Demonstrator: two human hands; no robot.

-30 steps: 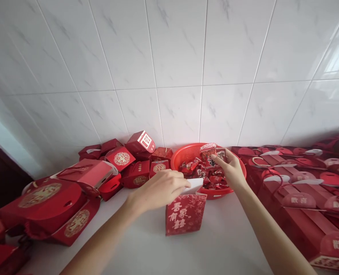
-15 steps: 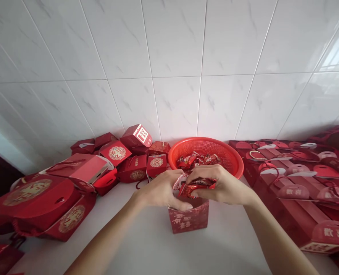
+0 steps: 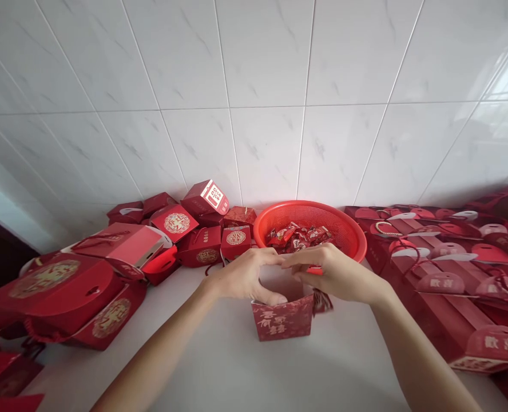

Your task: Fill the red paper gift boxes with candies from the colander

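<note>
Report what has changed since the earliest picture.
The right hand, over the basket a second ago, has come back toward the person to the open mouth of the red box; the packets it held no longer show in it. A blurred packet now shows outside the box's right side. The left hand stays at the box. The basket and piled boxes remain in place.

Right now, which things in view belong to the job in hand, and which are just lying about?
In use:
open box, standing upright
left hand, touching the box
right hand, at its mouth
blurred packet, beside the box
wrapped packets in the basket, likely

Apparently lying about:
piled boxes, left
rowed boxes, right
</note>
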